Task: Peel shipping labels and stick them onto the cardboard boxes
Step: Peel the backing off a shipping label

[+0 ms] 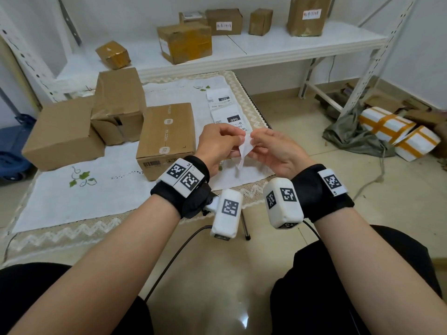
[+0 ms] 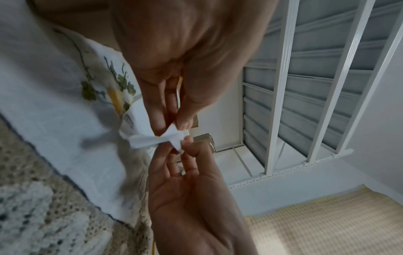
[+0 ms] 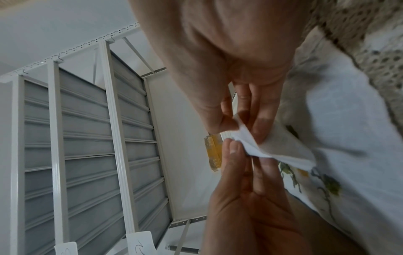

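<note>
Left hand (image 1: pixel 219 145) and right hand (image 1: pixel 274 151) pinch the label (image 1: pixel 245 151) above table's near edge (image 1: pixel 251 189), clear of the box (image 1: pixel 167 139)

**Three views meeting at one pinched label**

The head camera looks forward and down from above onto the table (image 1: pixel 79 204) and far shelf (image 1: pixel 302 44). Each wrist camera sits very near its own palm, looking along the fingers. All three share the label (image 1: pixel 245 151) held between both hands

both hands raised together, left hand (image 1: pixel 219 145) & right hand (image 1: pixel 273 151) fingers in pinch, wrists close
</note>
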Available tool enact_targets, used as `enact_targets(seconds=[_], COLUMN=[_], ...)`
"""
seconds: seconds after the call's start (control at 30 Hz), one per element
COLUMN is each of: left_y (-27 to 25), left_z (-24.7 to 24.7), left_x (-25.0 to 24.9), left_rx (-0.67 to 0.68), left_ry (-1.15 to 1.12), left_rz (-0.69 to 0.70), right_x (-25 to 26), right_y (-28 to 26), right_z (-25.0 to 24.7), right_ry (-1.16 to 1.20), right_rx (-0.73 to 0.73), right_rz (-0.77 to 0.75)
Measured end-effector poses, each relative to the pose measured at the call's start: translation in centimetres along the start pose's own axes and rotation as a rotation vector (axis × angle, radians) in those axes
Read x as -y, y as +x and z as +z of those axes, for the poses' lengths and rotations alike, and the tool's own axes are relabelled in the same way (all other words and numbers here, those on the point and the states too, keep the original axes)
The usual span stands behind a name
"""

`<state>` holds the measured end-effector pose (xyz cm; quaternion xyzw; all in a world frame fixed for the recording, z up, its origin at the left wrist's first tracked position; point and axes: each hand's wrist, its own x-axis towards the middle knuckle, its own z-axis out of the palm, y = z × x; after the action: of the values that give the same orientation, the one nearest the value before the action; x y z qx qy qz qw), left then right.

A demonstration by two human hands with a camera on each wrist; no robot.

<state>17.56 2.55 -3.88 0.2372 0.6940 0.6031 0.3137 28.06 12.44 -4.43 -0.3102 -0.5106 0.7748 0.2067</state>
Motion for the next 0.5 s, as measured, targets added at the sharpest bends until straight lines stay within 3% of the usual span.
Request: enact_targets(seconds=[0.17,0.5], left_y=[0.08,0.36], left_z=[-0.13,0.29], left_x=[-0.08,0.36], left_rx=[-0.024,-0.076], left_ry=[-0.012,-0.013], left_rz=[0.008,-0.023], right_x=[-0.23,-0.62], right_y=[0.12,0.62], right_z=[-0.06,-0.71], right_ry=[-0.009,0.01], right_rx=[-0.014,0.102], right_rz=[0.023,0.091])
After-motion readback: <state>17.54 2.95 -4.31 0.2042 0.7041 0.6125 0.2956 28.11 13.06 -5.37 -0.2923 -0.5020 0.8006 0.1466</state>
